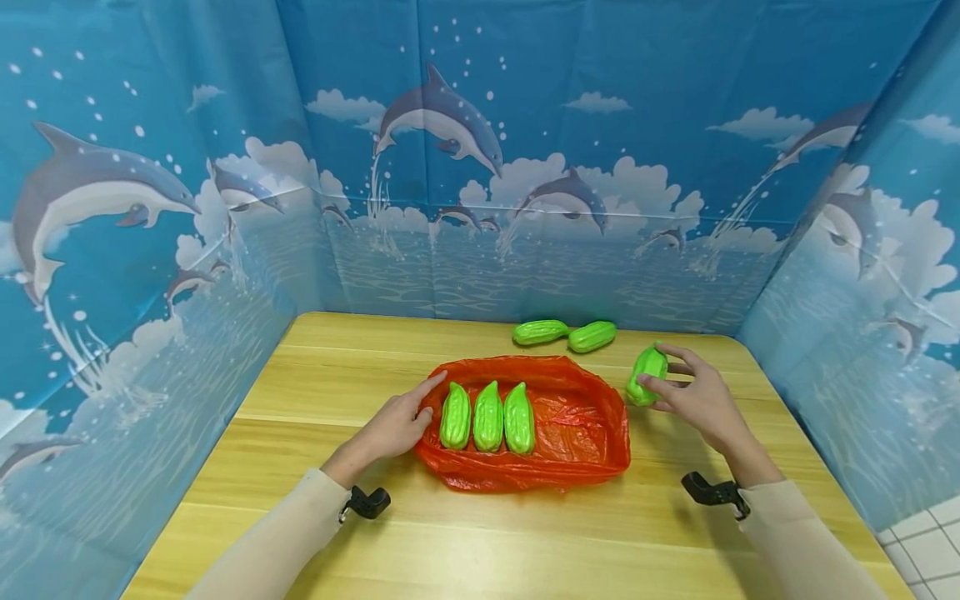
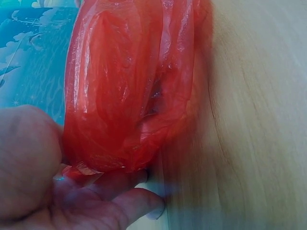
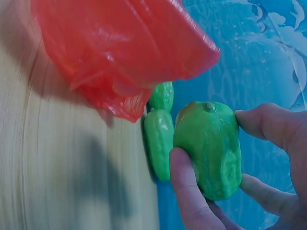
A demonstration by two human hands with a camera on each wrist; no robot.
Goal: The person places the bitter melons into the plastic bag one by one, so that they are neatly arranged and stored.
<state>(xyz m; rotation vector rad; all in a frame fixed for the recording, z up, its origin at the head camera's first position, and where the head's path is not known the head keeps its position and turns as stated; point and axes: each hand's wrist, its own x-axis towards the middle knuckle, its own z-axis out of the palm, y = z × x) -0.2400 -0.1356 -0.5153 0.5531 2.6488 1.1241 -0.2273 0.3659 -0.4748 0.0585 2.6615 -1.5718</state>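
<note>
My right hand [image 1: 708,404] grips a shiny green bitter melon [image 1: 647,373] between thumb and fingers, just right of the red plastic bag [image 1: 517,479]. In the right wrist view, the held bitter melon [image 3: 208,151] shows its stubby stem end. The bag lies opened wide like a shallow basin, and three bitter melons [image 1: 488,418] lie side by side in its left half. At the bag's left end, my left hand [image 1: 401,425] holds the rim. The left wrist view has the red plastic [image 2: 115,96] between thumb and fingers, their tips partly hidden.
Two more bitter melons [image 1: 566,333] lie end to end at the table's back edge, behind the bag. The wooden table [image 1: 480,542] is bordered at the back and sides by blue dolphin-print sheets [image 1: 480,275]. A black band [image 1: 716,492] sits on the right wrist.
</note>
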